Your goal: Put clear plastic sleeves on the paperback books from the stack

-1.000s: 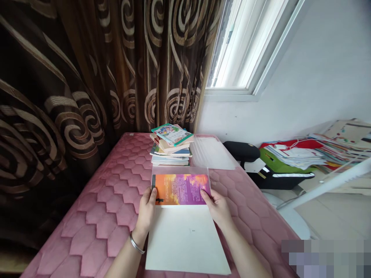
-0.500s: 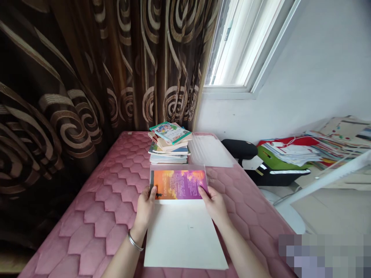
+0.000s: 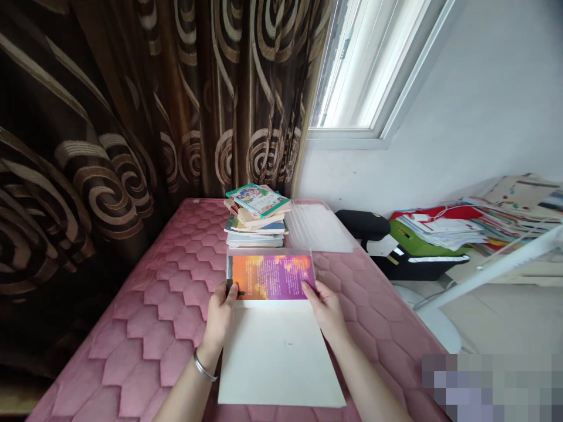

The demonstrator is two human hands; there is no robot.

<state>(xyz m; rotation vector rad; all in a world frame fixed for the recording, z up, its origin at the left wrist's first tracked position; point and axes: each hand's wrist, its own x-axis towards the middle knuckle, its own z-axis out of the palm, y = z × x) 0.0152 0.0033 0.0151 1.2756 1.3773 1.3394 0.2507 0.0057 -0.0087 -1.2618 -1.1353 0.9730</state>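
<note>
Both hands grip a book in front of me across the mattress. Its orange-and-purple printed cover (image 3: 272, 276) lies at the far end, with a clear plastic edge showing beyond it. A blank off-white sheet (image 3: 279, 357), marked only by tiny print, stretches from there towards me. My left hand (image 3: 223, 308) is closed on the left edge of the cover, thumb on top. On the opposite edge, my right hand (image 3: 324, 306) pinches in the same way. The undersides of the fingers are hidden. Just beyond the book rises an uneven stack of books (image 3: 255, 220).
Clear plastic sheets (image 3: 321, 227) lie right of the stack on the pink quilted mattress (image 3: 153, 328). Dark patterned curtains (image 3: 193, 105) hang behind and left. To the right are a black armrest (image 3: 363, 225), piled papers (image 3: 440, 225) and a white slanted pole (image 3: 497, 269).
The view has shifted slightly, so the scene sits a little higher and further left in the picture. Both hands keep the same hold on the book.
</note>
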